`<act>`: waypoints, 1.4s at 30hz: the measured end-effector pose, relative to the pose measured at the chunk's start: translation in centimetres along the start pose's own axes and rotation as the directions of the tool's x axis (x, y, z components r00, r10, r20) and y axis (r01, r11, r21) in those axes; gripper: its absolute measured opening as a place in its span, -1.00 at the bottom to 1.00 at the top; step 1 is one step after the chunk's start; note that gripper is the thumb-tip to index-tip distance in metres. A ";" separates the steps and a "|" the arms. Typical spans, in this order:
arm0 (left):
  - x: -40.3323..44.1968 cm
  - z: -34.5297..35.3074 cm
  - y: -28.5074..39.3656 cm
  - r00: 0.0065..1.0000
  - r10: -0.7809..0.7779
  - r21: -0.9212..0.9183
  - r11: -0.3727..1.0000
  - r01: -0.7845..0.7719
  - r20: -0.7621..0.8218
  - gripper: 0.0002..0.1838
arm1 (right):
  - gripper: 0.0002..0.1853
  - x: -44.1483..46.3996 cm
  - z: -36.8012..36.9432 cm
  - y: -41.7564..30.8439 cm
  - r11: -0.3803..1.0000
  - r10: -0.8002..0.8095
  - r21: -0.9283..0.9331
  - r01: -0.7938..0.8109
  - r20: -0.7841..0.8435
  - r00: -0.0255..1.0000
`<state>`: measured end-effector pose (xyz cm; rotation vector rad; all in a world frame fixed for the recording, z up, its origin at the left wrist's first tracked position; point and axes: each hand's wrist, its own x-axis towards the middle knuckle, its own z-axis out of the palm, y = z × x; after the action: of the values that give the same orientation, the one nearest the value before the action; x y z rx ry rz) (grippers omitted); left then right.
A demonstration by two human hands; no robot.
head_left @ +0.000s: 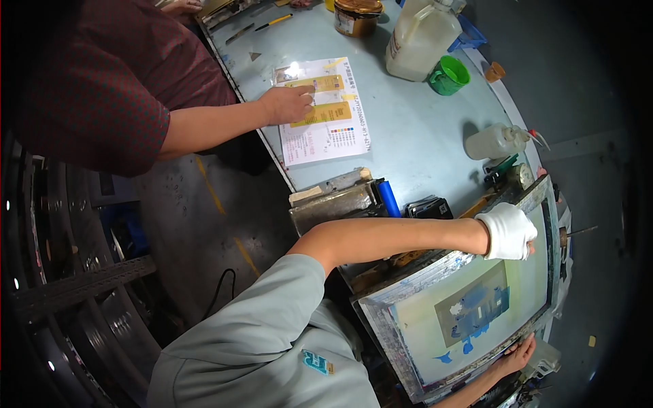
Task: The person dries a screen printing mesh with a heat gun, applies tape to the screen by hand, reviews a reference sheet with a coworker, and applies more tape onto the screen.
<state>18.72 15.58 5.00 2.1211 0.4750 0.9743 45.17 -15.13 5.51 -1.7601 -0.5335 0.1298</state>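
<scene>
My left hand (507, 232), in a white covering with some fingertips bare, is curled closed over the upper part of a framed screen (422, 347). What it holds, if anything, is hidden. Bare, my right hand (520, 355) has its fingers curled at the screen's lower right edge. The screen has a pale mesh and a dark rectangular patch (473, 306) smeared with blue, with more blue blots below it.
A co-worker's hand (289, 105) rests on a printed sheet (323, 146) on the table (248, 68). Farther along stand a brown-lidded tub (356, 24), a large jug (418, 44), a green cup (449, 75) and a squeeze bottle (493, 142). A blue roll (389, 198) lies near the screen.
</scene>
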 end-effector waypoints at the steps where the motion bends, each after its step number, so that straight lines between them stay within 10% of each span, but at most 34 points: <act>1: 0.0 -0.1 0.1 1.000 -0.002 -0.008 1.000 0.002 0.003 -0.69 | -0.83 0.0 0.0 0.0 1.000 0.001 0.000 -0.001 0.000 1.000; 42: -0.2 0.6 -0.2 0.996 0.056 0.002 0.998 -0.056 -0.071 -0.72 | -0.84 0.2 -0.1 0.2 1.000 0.017 -0.014 -0.017 -0.025 1.000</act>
<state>19.09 15.36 4.47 2.1152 0.4526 1.0845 45.46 -15.18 5.41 -1.7782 -0.5023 0.1159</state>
